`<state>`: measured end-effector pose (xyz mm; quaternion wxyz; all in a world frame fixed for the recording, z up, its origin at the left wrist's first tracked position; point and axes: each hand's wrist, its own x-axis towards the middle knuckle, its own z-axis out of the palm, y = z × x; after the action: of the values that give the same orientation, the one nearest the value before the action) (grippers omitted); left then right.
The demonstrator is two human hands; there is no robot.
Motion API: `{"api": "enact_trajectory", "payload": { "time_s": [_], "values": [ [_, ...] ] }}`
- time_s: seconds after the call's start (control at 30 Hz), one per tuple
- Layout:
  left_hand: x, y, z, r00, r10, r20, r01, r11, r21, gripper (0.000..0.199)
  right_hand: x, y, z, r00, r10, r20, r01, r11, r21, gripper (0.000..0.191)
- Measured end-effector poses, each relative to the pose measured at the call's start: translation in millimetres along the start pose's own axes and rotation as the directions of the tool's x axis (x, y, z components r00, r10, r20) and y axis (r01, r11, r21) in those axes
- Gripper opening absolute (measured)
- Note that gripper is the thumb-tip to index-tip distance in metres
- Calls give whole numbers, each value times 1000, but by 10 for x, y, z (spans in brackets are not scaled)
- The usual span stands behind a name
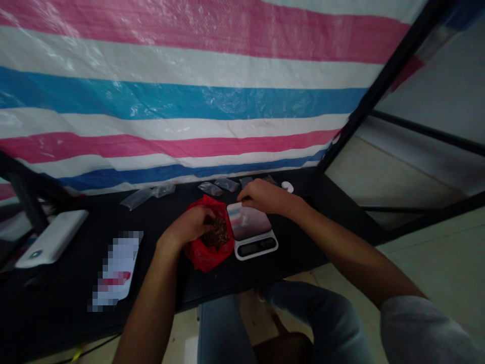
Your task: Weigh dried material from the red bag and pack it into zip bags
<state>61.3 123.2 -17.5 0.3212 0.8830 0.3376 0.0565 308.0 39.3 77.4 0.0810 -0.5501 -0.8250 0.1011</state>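
Left hand (187,226) sunk into a red plastic bag (206,255), grip hidden; right hand (265,197), fingers loosely curled, just over the far edge of a digital scale (252,230).

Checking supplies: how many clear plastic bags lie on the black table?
6: far-left clear plastic bag, next one, middle pair, two by the right hand; others may be hidden.

The person is wearing a pale grey sleeve (424,328) on the right arm and faded blue denim jeans (314,313), with the left hand (187,225) and right hand (265,196) showing bare.
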Motion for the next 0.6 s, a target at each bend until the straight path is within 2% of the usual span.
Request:
{"api": "enact_trajectory", "payload": {
  "time_s": [0.13, 0.37, 0.6],
  "values": [
    [13, 4, 33, 1000, 21, 14, -21, 998, 51, 40, -40, 26, 53, 997, -26, 70, 28, 999, -31, 24],
    [26, -11, 0, 999, 10, 33, -12, 997, 81, 27, -18, -103, 70, 992, 59, 107, -51, 996, -75, 23],
    [18, 39, -14, 999, -13, 40, 7, 990, 138, 29, 16, -105, 62, 984, 99, 148, -80, 988, -132, 13]
  ]
}}
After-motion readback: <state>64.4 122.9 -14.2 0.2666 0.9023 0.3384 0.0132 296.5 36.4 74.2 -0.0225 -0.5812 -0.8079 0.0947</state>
